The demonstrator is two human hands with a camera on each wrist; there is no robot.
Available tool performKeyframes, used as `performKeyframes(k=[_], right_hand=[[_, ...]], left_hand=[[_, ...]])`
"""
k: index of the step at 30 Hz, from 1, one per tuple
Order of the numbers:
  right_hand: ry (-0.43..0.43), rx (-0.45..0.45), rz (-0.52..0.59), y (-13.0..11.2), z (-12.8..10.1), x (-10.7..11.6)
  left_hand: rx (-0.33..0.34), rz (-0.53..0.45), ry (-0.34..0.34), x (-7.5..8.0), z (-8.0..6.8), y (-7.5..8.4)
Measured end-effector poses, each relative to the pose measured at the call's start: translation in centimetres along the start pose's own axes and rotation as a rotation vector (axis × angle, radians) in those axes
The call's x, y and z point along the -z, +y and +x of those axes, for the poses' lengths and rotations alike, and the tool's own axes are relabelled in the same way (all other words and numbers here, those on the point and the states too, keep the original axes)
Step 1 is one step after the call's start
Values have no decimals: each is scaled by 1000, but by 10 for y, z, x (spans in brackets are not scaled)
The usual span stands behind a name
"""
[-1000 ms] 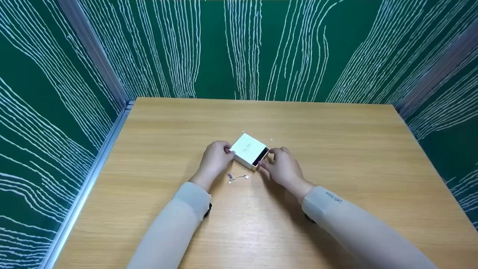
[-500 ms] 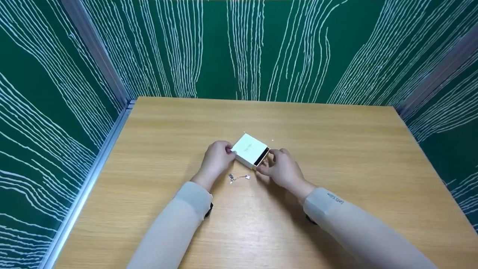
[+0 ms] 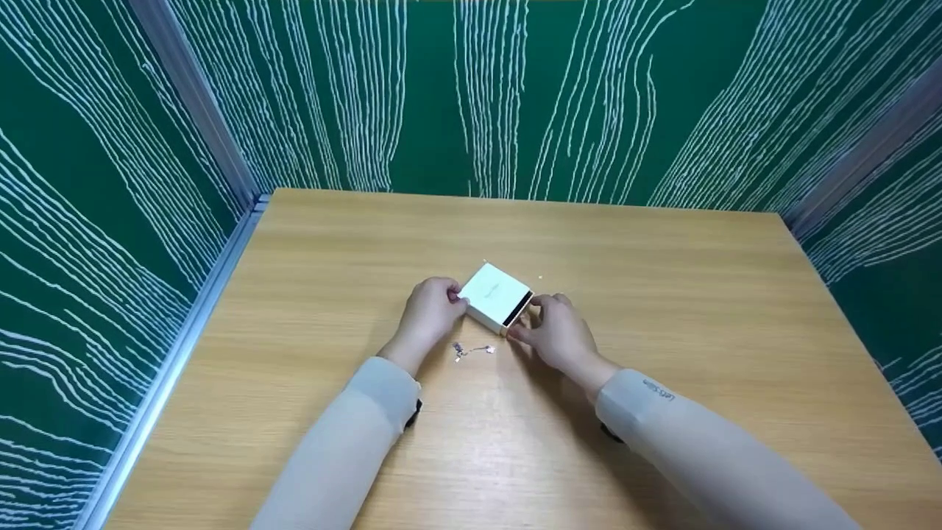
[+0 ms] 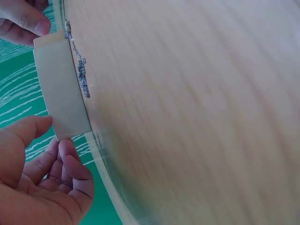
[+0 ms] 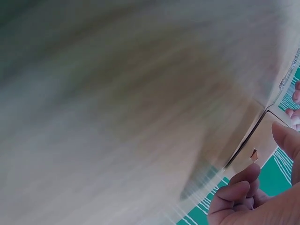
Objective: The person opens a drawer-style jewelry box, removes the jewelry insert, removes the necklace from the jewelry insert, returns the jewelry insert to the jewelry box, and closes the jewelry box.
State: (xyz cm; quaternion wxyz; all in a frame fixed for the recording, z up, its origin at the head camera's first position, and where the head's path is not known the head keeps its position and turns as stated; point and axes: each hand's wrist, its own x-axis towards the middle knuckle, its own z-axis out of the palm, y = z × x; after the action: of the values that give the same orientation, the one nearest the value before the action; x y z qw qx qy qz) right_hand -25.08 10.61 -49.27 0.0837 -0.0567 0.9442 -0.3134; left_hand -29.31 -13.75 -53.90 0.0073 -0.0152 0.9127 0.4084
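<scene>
A small white box (image 3: 494, 295) with a dark drawer edge lies on the wooden table (image 3: 662, 294). My left hand (image 3: 430, 309) holds its left corner between thumb and fingers, and the box (image 4: 61, 89) shows edge-on in the left wrist view. My right hand (image 3: 552, 327) pinches the box's right end at the dark slot; in the right wrist view its fingertips (image 5: 243, 180) curl at the box (image 5: 262, 140). A thin silver chain (image 3: 471, 350) lies on the table just in front of the box, between my wrists, and the chain (image 4: 80, 70) also shows beside the box.
Green walls with white wavy lines (image 3: 478, 96) close in the table on three sides. A metal rail (image 3: 169, 368) runs along the table's left edge.
The dark drawer gap at the box's right end has narrowed a little as my right hand moved inward. The left hand and the chain have stayed put.
</scene>
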Motion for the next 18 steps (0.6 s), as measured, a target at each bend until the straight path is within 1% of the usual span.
performKeyframes(k=[3,6,10,11,13,16,17,18], right_hand=[[-3,-7,8,-1,0,0],[-3,-7,6,-3,-1,1],[5,-4,-5,-4,-1,0],[7,-2,-8,-4,0,0],[10,2,-12,-4,1,-1],[9,7,-17,-4,2,-1],[9,7,-17,-4,2,-2],[8,4,-16,-4,2,-2]], left_hand=[[5,11,1,-5,7,-9],[3,4,-9,-4,7,-8],[19,-1,-23,-2,5,-4],[16,5,-15,3,0,3],[22,-6,-23,6,-4,8],[18,-16,-15,9,-8,13],[16,-17,-15,9,-9,14],[25,-21,-18,5,-5,8]])
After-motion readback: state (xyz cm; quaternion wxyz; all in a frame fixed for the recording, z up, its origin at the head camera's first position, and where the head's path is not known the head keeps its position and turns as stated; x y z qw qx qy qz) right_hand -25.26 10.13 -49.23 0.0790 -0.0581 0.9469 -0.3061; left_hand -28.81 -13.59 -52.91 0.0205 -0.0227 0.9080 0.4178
